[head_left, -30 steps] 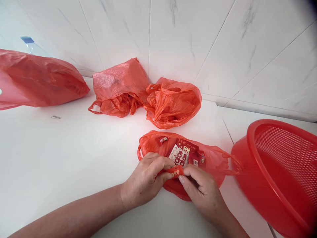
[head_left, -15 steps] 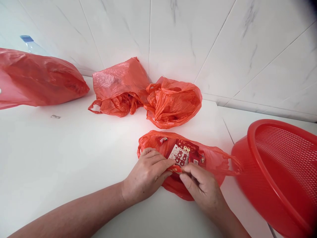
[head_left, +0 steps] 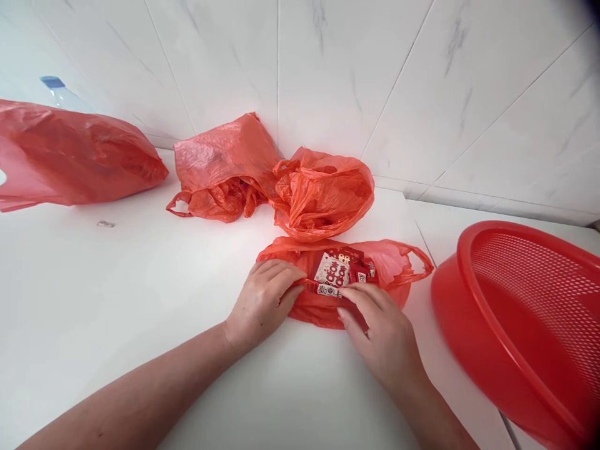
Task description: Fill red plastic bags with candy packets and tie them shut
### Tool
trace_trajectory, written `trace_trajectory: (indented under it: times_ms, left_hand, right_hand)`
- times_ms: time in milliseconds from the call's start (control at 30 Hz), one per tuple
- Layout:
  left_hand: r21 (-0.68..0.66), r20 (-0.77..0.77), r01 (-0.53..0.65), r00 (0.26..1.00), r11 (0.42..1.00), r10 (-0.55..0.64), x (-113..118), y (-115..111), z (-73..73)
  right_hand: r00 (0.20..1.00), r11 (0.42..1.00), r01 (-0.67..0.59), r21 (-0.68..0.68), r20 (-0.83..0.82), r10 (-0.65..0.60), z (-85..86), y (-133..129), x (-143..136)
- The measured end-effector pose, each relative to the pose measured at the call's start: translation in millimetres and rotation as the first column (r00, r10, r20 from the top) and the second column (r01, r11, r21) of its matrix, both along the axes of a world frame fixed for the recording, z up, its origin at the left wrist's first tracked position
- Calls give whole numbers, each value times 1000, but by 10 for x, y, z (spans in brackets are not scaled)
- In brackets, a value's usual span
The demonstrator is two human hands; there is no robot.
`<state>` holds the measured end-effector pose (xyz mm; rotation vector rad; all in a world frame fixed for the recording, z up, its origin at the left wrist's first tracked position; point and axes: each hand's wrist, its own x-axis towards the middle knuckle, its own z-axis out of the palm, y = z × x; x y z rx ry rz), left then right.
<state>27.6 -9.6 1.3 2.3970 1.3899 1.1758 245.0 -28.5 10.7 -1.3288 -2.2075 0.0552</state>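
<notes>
A red plastic bag (head_left: pixel 389 262) lies spread in front of me with its mouth open. Inside it are a white-and-red printed packet (head_left: pixel 332 270), a dark red packet (head_left: pixel 354 253) and small red wrapped pieces (head_left: pixel 362 274). My left hand (head_left: pixel 265 297) is closed at the bag's left side, pinching its near rim. A small wrapped sweet (head_left: pixel 329 290) with pale lettering lies at the near rim between my hands. My right hand (head_left: pixel 379 325) touches its right end with the fingertips, the thumb held apart from the fingers.
Two crumpled red plastic bags (head_left: pixel 225 150) (head_left: pixel 328 194) rest against the tiled wall (head_left: pixel 328 75). A fuller red bag (head_left: pixel 79 156) stands at left, a clear bottle (head_left: pixel 59 90) behind it. A red plastic basket (head_left: pixel 469 300) stands at right. A small scrap (head_left: pixel 105 224) lies on the white table (head_left: pixel 140 281).
Both hands have moved apart slightly and up the view. The small sweet, pinched between both hands before, now lies with its lettering showing, and my right thumb has opened away from it.
</notes>
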Motion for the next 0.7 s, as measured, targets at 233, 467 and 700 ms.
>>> trace_trajectory:
  times_ms: [233, 467, 700]
  left_hand:
    - [-5, 150, 65, 987, 998, -63, 136, -212, 64]
    - [175, 70, 211, 972, 962, -226, 107, -231, 91]
    - [157, 65, 181, 979, 971, -193, 132, -243, 91]
  right_hand:
    - [954, 995, -96, -35, -289, 82, 79, -145, -41]
    - [857, 898, -311, -312, -501, 123, 75, -210, -133]
    - [806, 766, -324, -555, -586, -83, 112, -202, -200]
